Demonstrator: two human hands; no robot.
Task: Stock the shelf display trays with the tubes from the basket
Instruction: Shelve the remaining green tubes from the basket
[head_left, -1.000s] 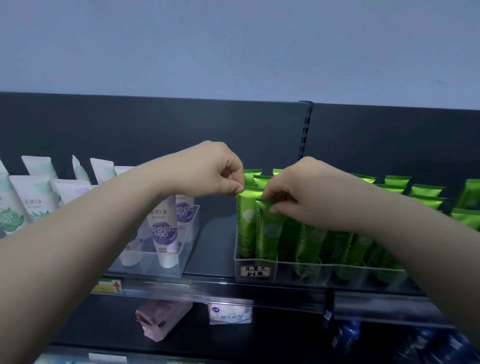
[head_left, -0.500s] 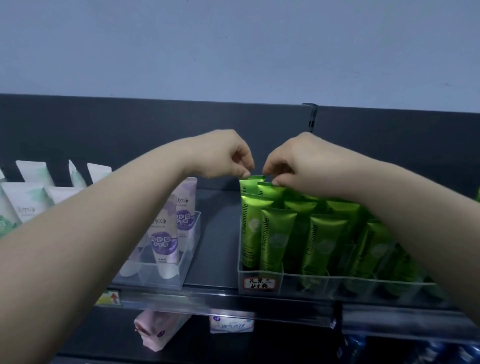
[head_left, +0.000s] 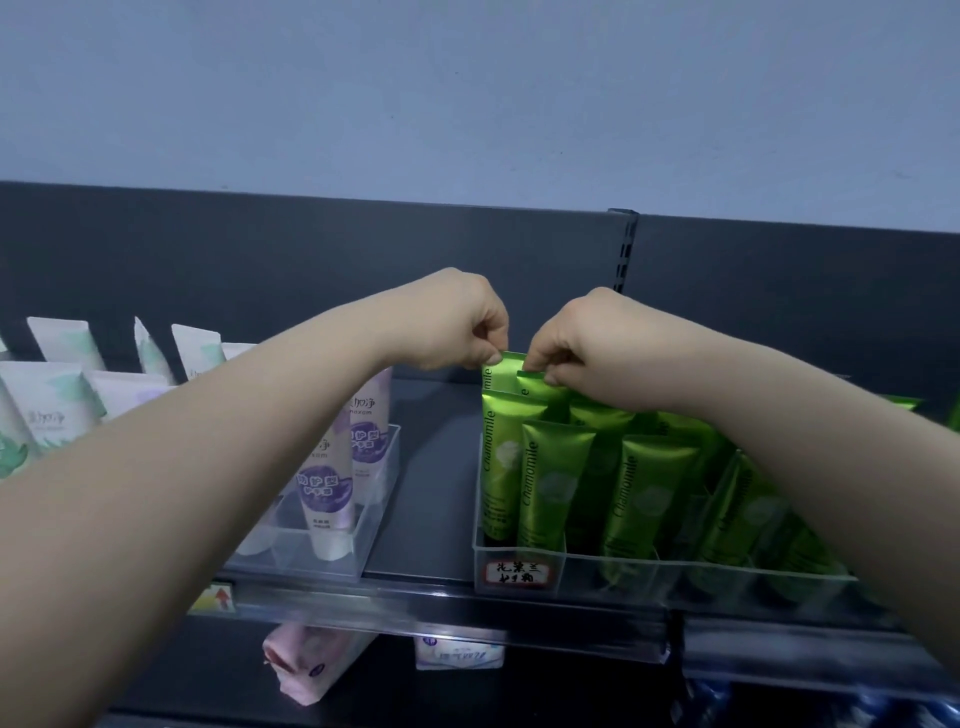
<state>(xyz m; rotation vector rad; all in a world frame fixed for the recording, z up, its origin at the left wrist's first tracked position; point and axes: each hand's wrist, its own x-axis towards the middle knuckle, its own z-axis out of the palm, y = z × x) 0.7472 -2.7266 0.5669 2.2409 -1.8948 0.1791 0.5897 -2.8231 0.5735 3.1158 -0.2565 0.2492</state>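
Seemingly I'm far along: my left hand (head_left: 457, 322) and right hand (head_left: 582, 338) each pinch a crimped top among the green tubes (head_left: 556, 467) standing in the well-filled clear tray (head_left: 571, 567), though the basket is out of sight.

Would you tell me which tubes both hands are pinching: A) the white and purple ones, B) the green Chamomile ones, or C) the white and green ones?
B: the left hand and right hand each pinch top edges of green Chamomile tubes in the clear tray.

Left hand (head_left: 457, 327) and right hand (head_left: 582, 343) pinch green tubes' (head_left: 553, 478) top edges in clear tray (head_left: 675, 571).
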